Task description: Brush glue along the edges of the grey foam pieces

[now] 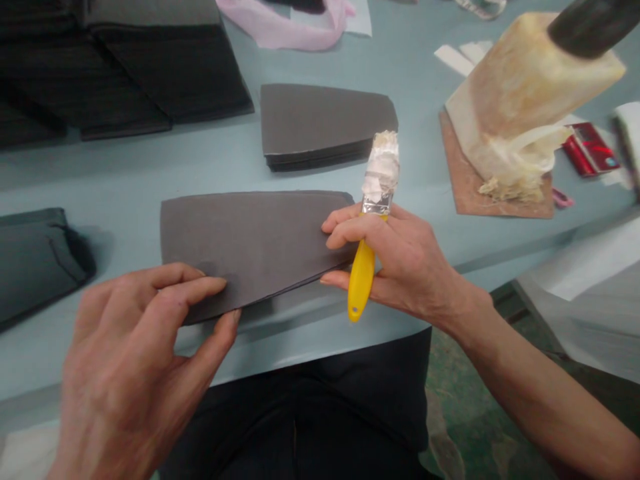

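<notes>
The left hand (pixel 135 353) pinches the dark grey wedge-shaped sheet (pixel 250 240); the right hand (pixel 400 263), its grip clamped on a yellow-handled glue-crusted brush (pixel 361 280), might let that sheet slip.

Pale blue table (pixel 125 180) ran across view. Stack of grey cut pieces (pixel 325 123) lay mid-table, edges aligned. Black fabric piles (pixel 150 73) filled far left corner. Pink cloth (pixel 285 27) bunched at far edge. Dark folded cloth (pixel 35 260) sat at left edge. Yellowish crusted block (pixel 520 100) stood tilted on brown board (pixel 465 187), dark handle (pixel 590 27) at its top. White strips (pixel 460 57) lay behind block. Red packet (pixel 590 150) lay just right of board. Green floor (pixel 450 373) showed below table.
</notes>
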A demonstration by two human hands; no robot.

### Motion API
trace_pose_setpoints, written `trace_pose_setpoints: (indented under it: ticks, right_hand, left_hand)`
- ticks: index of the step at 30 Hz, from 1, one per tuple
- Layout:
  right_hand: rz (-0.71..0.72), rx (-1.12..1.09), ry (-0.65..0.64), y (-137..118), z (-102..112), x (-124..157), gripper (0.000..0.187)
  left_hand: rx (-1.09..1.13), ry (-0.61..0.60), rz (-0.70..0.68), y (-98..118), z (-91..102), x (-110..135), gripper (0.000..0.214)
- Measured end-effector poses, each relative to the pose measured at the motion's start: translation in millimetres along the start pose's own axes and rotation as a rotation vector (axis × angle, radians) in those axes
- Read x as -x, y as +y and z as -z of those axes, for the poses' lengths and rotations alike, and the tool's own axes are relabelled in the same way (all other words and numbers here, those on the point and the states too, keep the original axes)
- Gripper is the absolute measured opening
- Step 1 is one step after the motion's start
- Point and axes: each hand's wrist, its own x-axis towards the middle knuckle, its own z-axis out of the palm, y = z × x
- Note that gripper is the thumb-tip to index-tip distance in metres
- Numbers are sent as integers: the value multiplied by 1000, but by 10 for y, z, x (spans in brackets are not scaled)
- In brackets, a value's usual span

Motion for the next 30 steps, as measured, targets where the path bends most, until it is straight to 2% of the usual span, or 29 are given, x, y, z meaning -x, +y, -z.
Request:
trace_pose_setpoints:
  ticks: [4, 7, 14, 30]
  right_hand:
    - [0, 22, -7, -6, 12, -12, 35]
    - [-5, 34, -5, -10, 14, -17, 34]
    - [-21, 31, -26, -23, 16, -22, 33]
    - [36, 104, 31, -40, -19, -86, 27]
  left_hand:
    - [-15, 1, -34, 24, 47, -28, 27]
    - [-12, 11, -77, 75, 53, -96, 24]
    - [52, 3, -176, 185, -13, -238, 23]
    - [86, -40, -257, 297, -148, -437, 23]
